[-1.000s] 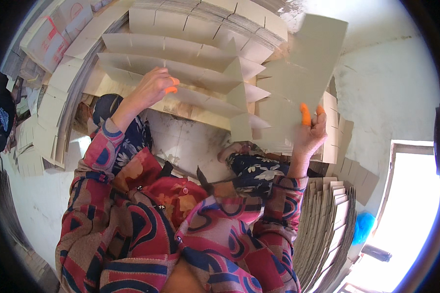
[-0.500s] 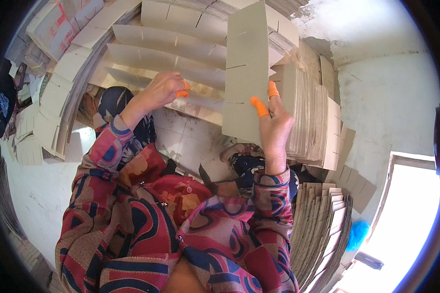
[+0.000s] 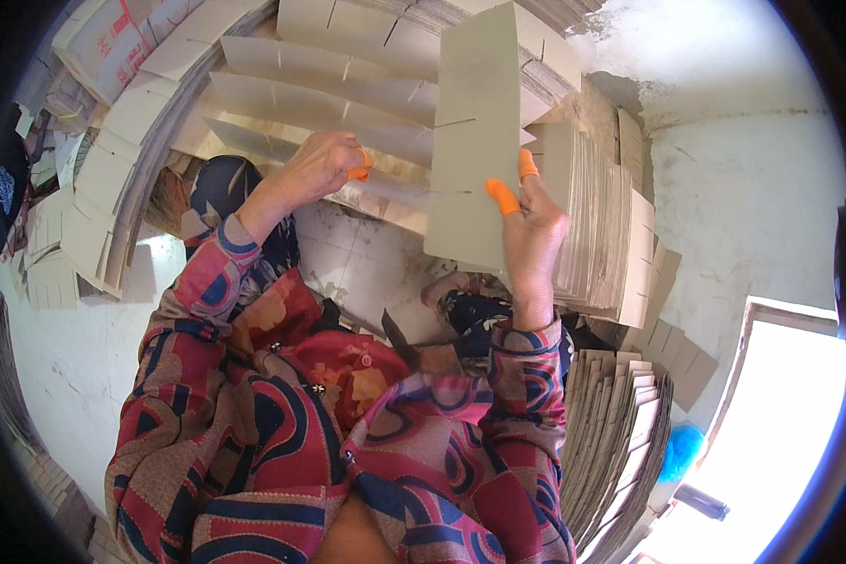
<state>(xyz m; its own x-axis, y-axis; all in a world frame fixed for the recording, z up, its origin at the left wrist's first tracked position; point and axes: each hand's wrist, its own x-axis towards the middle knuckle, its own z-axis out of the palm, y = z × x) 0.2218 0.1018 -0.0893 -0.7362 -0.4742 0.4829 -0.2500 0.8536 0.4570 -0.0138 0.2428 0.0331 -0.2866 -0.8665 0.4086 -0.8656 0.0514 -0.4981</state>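
Observation:
My right hand (image 3: 531, 235), with orange finger cots on thumb and forefinger, grips a slotted grey cardboard strip (image 3: 475, 141) held upright above my lap. In front of it lies a set of long slotted cardboard strips (image 3: 338, 80) standing in parallel rows. My left hand (image 3: 318, 167), also with an orange finger cot, rests its fingers on the near edge of those rows. Both sleeves are red and blue patterned.
A tall stack of cut cardboard pieces (image 3: 597, 216) stands right of my right hand. More flat cardboard sheets (image 3: 620, 432) are piled at lower right. Cardboard stacks (image 3: 103, 179) curve along the left. A bright doorway (image 3: 780, 442) lies at right.
My right hand has swung the held strip from the right stack leftward and turned it upright over the rows. My left hand stays on the rows.

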